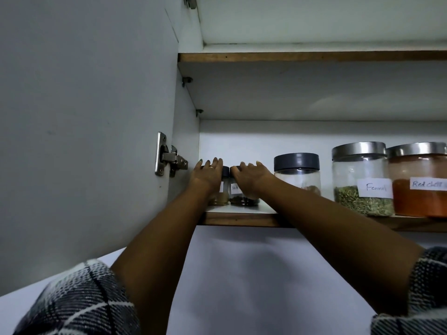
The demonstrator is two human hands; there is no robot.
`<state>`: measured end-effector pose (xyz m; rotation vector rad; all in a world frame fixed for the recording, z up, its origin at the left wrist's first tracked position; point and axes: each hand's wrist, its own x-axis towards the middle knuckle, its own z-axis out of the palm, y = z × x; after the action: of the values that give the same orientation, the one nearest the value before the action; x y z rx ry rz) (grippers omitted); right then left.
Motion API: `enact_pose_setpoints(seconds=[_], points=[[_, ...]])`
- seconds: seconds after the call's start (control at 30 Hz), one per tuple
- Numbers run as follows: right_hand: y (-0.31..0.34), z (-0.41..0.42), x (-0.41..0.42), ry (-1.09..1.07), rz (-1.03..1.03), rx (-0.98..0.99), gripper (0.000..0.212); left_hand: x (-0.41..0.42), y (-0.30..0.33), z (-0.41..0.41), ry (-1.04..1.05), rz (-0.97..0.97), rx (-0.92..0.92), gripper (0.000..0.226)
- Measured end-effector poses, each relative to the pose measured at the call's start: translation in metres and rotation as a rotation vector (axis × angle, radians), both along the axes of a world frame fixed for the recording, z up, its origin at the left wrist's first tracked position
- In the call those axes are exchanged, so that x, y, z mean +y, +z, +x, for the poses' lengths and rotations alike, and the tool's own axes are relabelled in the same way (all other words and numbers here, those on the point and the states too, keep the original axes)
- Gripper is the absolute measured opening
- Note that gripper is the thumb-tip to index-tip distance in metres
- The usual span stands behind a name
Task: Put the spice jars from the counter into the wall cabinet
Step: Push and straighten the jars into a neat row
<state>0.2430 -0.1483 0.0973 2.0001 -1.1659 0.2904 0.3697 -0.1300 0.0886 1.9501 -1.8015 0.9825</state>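
Note:
Two small glass spice jars with dark lids stand side by side at the left end of the wall cabinet's lower shelf (242, 220). The left jar (224, 191) holds tan powder. My left hand (207, 176) covers its front and left side, with the fingers reaching over the lid. The right jar (235, 198) holds dark spice and has a white label. My right hand (251, 177) grips it from above and from the right, fingers curled over its lid. Both hands hide much of the jars.
On the same shelf to the right stand a dark-lidded jar (297, 170), a steel-lidded "Fennel" jar (360, 180) and a "Red chilli" jar (418, 184). The open cabinet door (84, 117) and its hinge (169, 157) are close on the left. Another shelf (314, 56) lies above.

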Motion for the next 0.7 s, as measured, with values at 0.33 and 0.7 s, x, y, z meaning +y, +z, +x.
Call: enact_pose_setpoints(seconds=[0.33, 0.7], points=[[0.038, -0.051, 0.06, 0.437, -0.437, 0.132, 0.028, 0.049, 0.009, -0.037, -0.474, -0.568, 0.181, 0.02], [0.058, -0.166, 0.11, 0.285, -0.499, -0.072, 0.015, 0.091, 0.032, -0.12, -0.671, -0.398, 0.14, 0.029]])
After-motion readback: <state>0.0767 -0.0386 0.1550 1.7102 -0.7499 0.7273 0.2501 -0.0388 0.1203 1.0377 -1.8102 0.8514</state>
